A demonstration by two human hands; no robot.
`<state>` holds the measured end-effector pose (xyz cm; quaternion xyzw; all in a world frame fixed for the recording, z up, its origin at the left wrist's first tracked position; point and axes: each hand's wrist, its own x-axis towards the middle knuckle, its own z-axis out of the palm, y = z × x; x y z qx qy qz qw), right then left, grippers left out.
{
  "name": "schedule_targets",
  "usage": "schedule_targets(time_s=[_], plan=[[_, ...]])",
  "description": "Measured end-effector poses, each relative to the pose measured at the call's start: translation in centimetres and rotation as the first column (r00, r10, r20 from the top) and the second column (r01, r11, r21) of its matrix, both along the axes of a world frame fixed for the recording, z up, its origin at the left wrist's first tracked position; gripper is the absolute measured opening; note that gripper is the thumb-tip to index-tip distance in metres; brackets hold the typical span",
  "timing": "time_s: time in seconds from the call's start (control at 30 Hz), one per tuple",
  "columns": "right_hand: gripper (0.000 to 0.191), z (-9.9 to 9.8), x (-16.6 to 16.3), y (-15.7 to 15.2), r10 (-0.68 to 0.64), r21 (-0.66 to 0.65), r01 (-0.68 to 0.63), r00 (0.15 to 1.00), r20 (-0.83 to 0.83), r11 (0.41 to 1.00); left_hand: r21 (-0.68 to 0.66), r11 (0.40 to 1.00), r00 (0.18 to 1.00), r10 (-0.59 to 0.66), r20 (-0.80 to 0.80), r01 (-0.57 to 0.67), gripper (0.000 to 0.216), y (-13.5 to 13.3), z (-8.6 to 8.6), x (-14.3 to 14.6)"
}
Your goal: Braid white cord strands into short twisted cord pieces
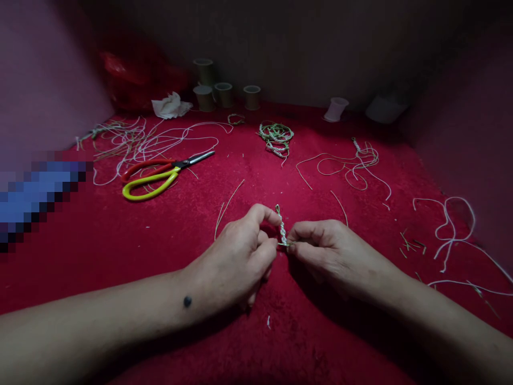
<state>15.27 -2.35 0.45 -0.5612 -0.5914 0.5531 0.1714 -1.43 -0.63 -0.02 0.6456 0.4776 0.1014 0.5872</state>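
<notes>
A short knotted braid [282, 229] of white and green cord stands between my hands, a small loop at its top. My left hand [250, 251] is closed at its lower left, its index finger reaching to the braid's upper part. Thumb and fingers there pinch the left end of a green cord that crosses the braid's bottom. On the other side, my right hand [324, 246] pinches the same cord close to the braid. Thin cord ends [230, 200] curve out behind the left hand, and another cord end [340, 206] shows behind the right.
Scissors [168, 174] with red and yellow handles lie at left, near tangled cords [136, 139]. Finished braided cords [276, 136] lie at back centre. Several spools [251, 98] and crumpled tissue [171, 106] line the back. Loose cords [360, 160] and white cord [452, 224] lie at right.
</notes>
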Motion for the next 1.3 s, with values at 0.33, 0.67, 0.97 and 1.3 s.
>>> schedule_targets(time_s=[0.33,0.67,0.97,1.3], plan=[[0.016,-0.1,0.1,0.0,0.006,0.036,-0.007,0.999,0.039,0.999,0.012,0.998,0.994,0.063,0.088,-0.064,0.019,-0.3,-0.7,-0.2],[0.018,-0.1,-0.1,-0.1,-0.007,0.034,0.003,0.994,0.109,0.999,-0.077,0.995,0.997,0.068,0.045,-0.064,0.019,0.0,0.0,0.1],[0.012,-0.3,0.2,0.0,-0.005,-0.135,0.012,0.999,0.046,0.991,-0.119,0.992,0.997,0.054,0.063,-0.046,0.021,0.0,0.4,0.1],[0.015,-0.3,1.3,0.2,0.044,-0.096,-0.045,0.999,-0.017,0.994,0.044,0.995,0.995,-0.083,-0.062,0.086,0.014,0.8,1.2,-0.7]])
